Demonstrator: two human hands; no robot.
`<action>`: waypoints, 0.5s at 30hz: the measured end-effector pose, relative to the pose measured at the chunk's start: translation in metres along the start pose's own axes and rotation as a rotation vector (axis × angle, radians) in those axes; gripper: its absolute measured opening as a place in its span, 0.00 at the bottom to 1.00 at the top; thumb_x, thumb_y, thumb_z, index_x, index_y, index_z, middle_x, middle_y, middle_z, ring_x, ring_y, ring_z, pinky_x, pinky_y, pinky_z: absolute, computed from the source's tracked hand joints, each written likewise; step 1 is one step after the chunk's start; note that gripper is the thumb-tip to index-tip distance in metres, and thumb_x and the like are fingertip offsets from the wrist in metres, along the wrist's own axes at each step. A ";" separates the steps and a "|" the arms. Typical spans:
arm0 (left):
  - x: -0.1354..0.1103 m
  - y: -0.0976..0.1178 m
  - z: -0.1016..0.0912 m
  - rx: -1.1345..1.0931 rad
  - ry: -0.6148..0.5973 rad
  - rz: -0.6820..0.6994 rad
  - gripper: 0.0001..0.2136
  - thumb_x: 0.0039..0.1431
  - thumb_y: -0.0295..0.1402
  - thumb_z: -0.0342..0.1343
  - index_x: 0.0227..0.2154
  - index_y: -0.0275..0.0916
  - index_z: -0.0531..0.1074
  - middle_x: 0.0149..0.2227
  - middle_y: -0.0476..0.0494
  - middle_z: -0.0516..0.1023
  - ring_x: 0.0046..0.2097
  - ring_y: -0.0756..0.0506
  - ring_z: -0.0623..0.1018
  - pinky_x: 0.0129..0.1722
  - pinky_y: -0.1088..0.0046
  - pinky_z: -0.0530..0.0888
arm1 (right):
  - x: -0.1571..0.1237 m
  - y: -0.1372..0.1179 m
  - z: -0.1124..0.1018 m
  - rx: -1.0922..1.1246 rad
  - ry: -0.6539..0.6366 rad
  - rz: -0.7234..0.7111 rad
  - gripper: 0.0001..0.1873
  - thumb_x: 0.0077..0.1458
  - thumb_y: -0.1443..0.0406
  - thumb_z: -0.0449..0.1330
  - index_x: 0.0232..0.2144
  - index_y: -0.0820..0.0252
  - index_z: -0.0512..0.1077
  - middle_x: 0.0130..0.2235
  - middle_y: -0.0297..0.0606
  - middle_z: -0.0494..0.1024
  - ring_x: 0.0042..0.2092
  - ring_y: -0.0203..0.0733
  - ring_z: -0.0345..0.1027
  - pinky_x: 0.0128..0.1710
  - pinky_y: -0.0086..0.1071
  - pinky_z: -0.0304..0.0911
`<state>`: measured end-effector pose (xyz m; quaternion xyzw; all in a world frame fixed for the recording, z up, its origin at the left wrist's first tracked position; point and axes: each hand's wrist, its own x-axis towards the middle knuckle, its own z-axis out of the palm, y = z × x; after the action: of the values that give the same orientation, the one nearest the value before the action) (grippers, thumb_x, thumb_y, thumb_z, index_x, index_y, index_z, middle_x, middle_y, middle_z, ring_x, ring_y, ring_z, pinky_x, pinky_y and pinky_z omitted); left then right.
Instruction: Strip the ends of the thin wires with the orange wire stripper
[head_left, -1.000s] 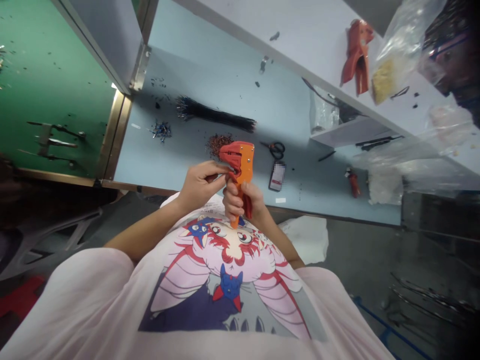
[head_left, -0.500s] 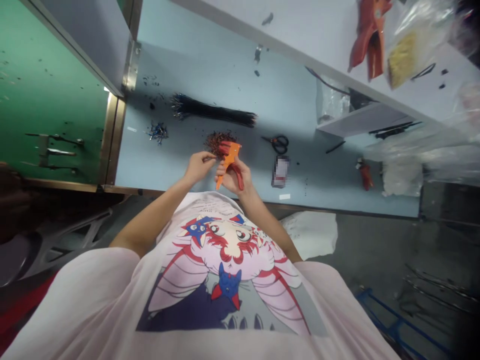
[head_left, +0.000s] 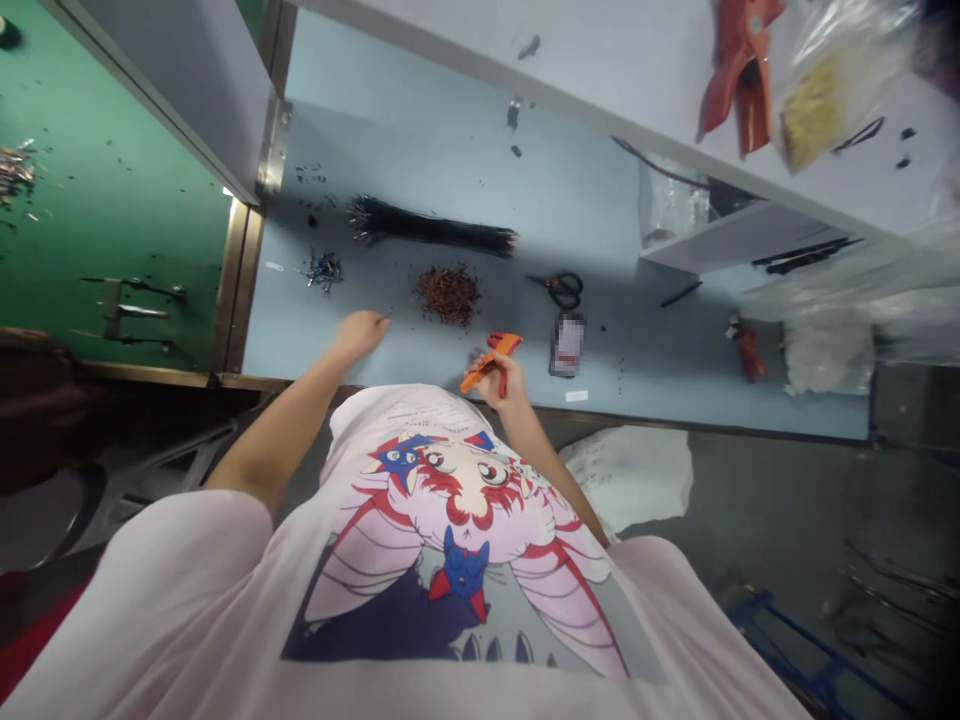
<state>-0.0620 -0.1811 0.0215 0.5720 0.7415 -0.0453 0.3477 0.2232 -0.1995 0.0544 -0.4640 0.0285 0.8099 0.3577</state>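
Note:
In my right hand (head_left: 504, 384), close to the table's front edge, is an orange and red wire stripper (head_left: 507, 346), its head pointing right and away from me. My left hand (head_left: 361, 334) is over the table further left, fingers pinched together; whatever is between the fingertips is too small to make out. Beyond and between the hands lies a pile of small reddish-brown bits (head_left: 448, 294). Behind it stretches a bundle of black wires (head_left: 435, 225) with bare-looking ends. A small heap of blue and silver pieces (head_left: 324, 270) sits beyond my left hand.
Black-handled scissors (head_left: 562, 290) and a phone-like object (head_left: 568, 345), partly blurred, lie to the right. Another red tool (head_left: 748, 352) rests near plastic bags further right. A raised shelf (head_left: 600, 70) spans the back, holding a red stripper-like tool (head_left: 742, 75). A green table (head_left: 150, 230) adjoins at left.
My hands have moved apart, the left one leftward, the right one with the wire stripper rightward and closer to me. The reddish-brown pile is now uncovered. The view has shifted slightly.

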 end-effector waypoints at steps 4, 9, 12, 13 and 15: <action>0.017 0.026 0.023 0.040 -0.081 0.063 0.15 0.56 0.40 0.49 0.36 0.38 0.77 0.39 0.36 0.78 0.44 0.41 0.76 0.42 0.70 0.70 | -0.004 0.006 0.001 -0.054 0.039 -0.014 0.06 0.48 0.64 0.55 0.23 0.58 0.63 0.22 0.32 0.69 0.26 0.36 0.64 0.33 0.36 0.69; 0.043 0.052 0.016 0.032 0.068 0.116 0.22 0.64 0.41 0.35 0.47 0.39 0.72 0.49 0.36 0.73 0.53 0.41 0.70 0.49 0.67 0.68 | -0.002 0.009 -0.003 -0.186 0.121 -0.060 0.05 0.46 0.64 0.56 0.23 0.59 0.63 0.22 0.33 0.70 0.25 0.36 0.65 0.30 0.34 0.69; 0.050 0.048 0.000 0.033 0.139 0.077 0.25 0.65 0.40 0.31 0.49 0.36 0.70 0.50 0.32 0.72 0.54 0.38 0.70 0.50 0.63 0.68 | 0.002 0.010 -0.011 -0.267 0.191 -0.122 0.05 0.44 0.65 0.57 0.24 0.59 0.63 0.21 0.31 0.70 0.23 0.35 0.66 0.28 0.33 0.69; 0.050 0.043 -0.003 0.037 0.143 0.059 0.25 0.64 0.40 0.31 0.49 0.36 0.70 0.50 0.32 0.72 0.53 0.38 0.70 0.49 0.62 0.68 | 0.004 0.010 -0.014 -0.298 0.220 -0.147 0.05 0.43 0.65 0.58 0.25 0.59 0.63 0.21 0.30 0.70 0.23 0.35 0.66 0.27 0.32 0.68; 0.048 0.029 -0.006 0.048 0.123 0.020 0.23 0.64 0.39 0.34 0.48 0.36 0.71 0.48 0.31 0.74 0.51 0.38 0.72 0.48 0.62 0.69 | 0.010 0.011 -0.021 -0.369 0.278 -0.202 0.08 0.41 0.67 0.60 0.26 0.58 0.63 0.22 0.29 0.71 0.23 0.35 0.66 0.25 0.30 0.67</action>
<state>-0.0443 -0.1291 0.0083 0.5893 0.7543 -0.0242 0.2884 0.2284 -0.2102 0.0313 -0.6289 -0.1176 0.6900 0.3385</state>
